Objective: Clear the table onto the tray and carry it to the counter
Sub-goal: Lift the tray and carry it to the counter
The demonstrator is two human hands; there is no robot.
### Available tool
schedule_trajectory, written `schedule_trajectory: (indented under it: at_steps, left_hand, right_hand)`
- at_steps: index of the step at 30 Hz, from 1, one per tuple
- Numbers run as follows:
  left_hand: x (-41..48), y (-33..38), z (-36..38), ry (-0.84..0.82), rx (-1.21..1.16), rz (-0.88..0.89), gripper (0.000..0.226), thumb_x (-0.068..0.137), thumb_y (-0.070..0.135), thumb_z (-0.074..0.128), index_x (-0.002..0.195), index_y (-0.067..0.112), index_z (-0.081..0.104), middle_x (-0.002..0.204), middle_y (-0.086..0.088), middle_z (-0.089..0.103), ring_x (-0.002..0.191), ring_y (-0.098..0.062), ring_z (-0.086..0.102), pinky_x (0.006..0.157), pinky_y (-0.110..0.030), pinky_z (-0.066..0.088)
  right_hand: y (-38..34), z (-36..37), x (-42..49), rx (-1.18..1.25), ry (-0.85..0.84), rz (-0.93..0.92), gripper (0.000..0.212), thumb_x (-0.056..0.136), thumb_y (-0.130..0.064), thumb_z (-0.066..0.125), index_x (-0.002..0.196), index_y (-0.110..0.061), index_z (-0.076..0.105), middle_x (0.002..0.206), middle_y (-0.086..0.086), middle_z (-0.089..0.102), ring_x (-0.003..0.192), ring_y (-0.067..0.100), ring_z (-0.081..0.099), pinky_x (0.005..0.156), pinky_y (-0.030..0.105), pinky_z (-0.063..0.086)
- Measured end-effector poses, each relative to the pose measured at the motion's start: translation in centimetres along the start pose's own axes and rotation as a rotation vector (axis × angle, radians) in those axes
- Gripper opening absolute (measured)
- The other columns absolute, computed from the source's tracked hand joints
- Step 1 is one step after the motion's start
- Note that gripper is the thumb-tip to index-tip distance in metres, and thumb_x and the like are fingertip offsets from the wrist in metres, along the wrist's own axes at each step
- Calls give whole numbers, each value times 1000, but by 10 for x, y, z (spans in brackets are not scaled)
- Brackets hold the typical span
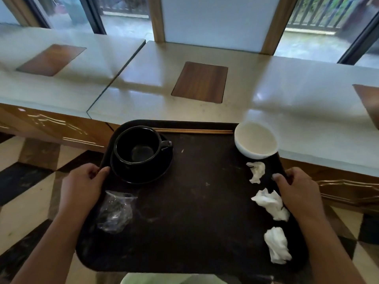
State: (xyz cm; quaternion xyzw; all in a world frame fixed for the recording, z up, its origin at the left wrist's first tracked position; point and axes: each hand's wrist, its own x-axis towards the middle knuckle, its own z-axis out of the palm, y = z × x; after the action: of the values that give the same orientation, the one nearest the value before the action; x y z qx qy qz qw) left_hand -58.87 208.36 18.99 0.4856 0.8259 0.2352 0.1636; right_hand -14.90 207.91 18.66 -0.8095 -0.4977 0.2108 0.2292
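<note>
I hold a dark brown tray (196,201) in the air, its far edge near the pale table (256,89). My left hand (82,185) grips its left rim and my right hand (297,193) grips its right rim. On the tray sit a black cup (137,146) on a black saucer (143,173) at the far left, wooden chopsticks (194,131) along the far edge, a white bowl (256,140) at the far right, three crumpled white napkins (270,203) down the right side, and a crumpled clear plastic wrapper (114,212) at the near left.
The table top has inset wooden panels (201,82) and a seam (114,78) to a second table on the left. Windows and a white divider (215,21) stand behind it. A checkered floor (30,181) lies below the tray.
</note>
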Motion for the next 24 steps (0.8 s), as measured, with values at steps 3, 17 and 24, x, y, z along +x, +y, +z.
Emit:
schedule_trajectory:
  at_steps: [3,17,24]
  left_hand:
    - [58,18,21,-25,-4,29,27,93,35,64,79,13,69,70,-1,61,62,-9,49,53,-30,33]
    - [342,111,122,-48,-79,177,31,92,30,66,68,11,62,61,-2,61,61,-25,55,59,-37,37]
    - [411,135,173,-73,-57,168,30,93,29,65,71,8,63,63,-6,62,63,-29,57,62,-39,41]
  right_hand:
    - [-18,14,48,0,23,8,25,97,-26,61,105,-2,62,77,1,52,63,2,43,58,29,31]
    - [-114,103,265,30,140,181,20,96,-23,61,99,-3,62,84,12,63,69,20,49,60,30,33]
    - [-128,137,348,6,147,225,14,95,-22,63,94,-8,60,77,6,59,70,25,51,70,31,34]
